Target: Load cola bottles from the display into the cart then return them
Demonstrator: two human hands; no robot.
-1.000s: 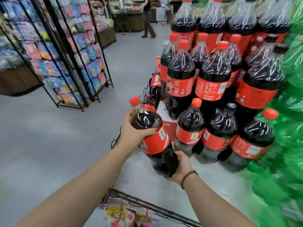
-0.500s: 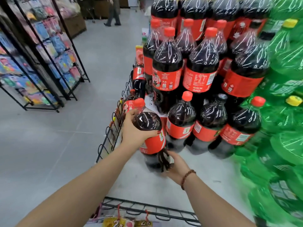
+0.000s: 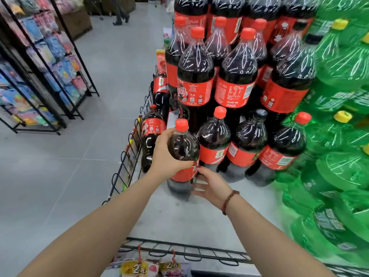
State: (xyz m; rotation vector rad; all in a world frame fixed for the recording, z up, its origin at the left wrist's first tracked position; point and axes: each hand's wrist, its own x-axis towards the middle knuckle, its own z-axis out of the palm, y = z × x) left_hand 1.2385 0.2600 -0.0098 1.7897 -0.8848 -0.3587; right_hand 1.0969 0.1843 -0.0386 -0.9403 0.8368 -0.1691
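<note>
Clear plastic cola bottle [image 3: 183, 144]: glossy, smooth shoulder, sharp highlights. Its red screw cap [image 3: 181, 124]: plastic, satin finish. Red wrap label [image 3: 182, 173]: thin film, glossy. Stacked cola packs [image 3: 235, 62]: tight clear shrink film, crinkled, bright white glints. Green soda bottles [image 3: 339, 76]: translucent plastic, same glossy look. Pale display platform [image 3: 199, 216]: matt, smooth, material unclear. Black wire rail [image 3: 179, 249]: metal, dark coated, slight sheen. Grey floor tiles [image 3: 60, 176]: smooth, low sheen. Brown bead bracelet [image 3: 228, 201]: looks wooden, dull. Yellow price tags [image 3: 135, 268]: printed paper or card, can't tell which.
</note>
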